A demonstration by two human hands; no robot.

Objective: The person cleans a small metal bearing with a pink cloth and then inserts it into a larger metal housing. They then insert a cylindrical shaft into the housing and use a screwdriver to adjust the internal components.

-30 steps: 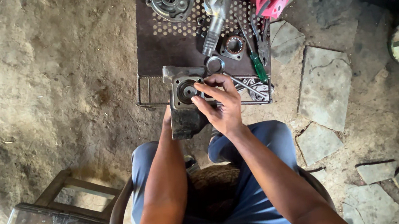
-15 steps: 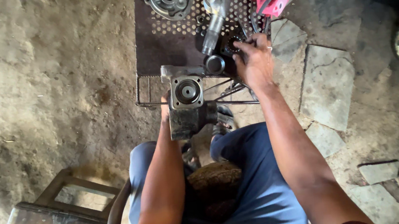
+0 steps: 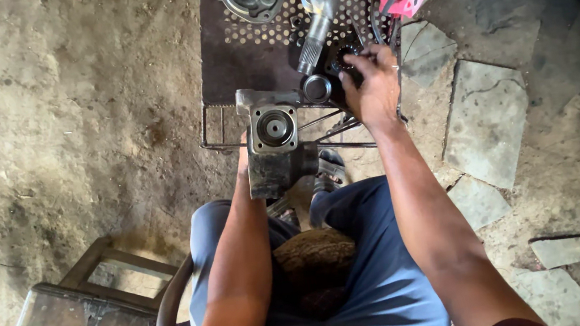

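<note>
Our left hand (image 3: 243, 162), mostly hidden, grips the grey metal housing (image 3: 273, 143) from behind; our right hand (image 3: 371, 88) closes its fingers on a small dark bearing (image 3: 345, 58) on the perforated tabletop (image 3: 235, 60).

Single head-worn view, looking steeply down from above the seated person's lap (image 3: 333, 282). The camera faces forward and downward over both forearms toward a perforated metal plate (image 3: 241, 52) on the dirt floor (image 3: 67, 123). Range is close, about arm's reach; top of frame lies farthest from the wearer.
</note>
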